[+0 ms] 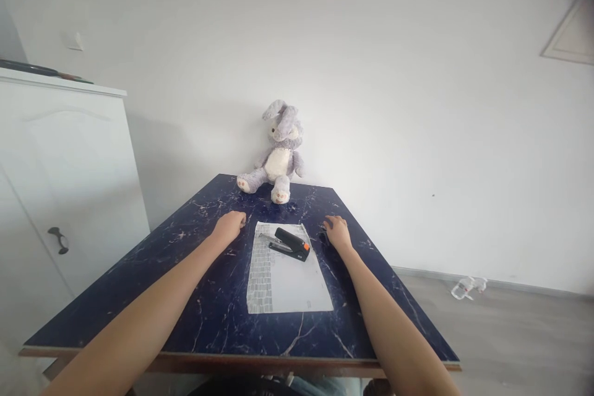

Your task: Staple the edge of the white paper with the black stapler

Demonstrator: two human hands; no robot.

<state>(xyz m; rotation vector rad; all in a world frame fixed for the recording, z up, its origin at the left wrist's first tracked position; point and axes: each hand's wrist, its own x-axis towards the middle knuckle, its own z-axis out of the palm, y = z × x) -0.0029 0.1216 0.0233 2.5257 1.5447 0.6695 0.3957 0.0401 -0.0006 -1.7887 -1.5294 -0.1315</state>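
My left hand (231, 226) rests on the dark blue marbled table (185, 260), left of a sheet of paper (297, 288). Its fingers are curled into a fist, and nothing shows in it. On the paper's other side, my right hand (338, 233) lies on the table with bent fingers slightly apart, holding nothing. Between the hands, a black stapler (291, 245) with an orange part lies on the upper half of the paper, its arm raised from the base at the left end. Neither hand touches the stapler or the paper. Grey brick-like drawing covers the paper's left strip.
A grey plush rabbit (278, 161) sits at the table's far end against the white wall (417, 105). To the left stands a white cabinet (69, 154) with a dark handle (59, 240). A white, crumpled-looking item (468, 286) lies on the floor at right.
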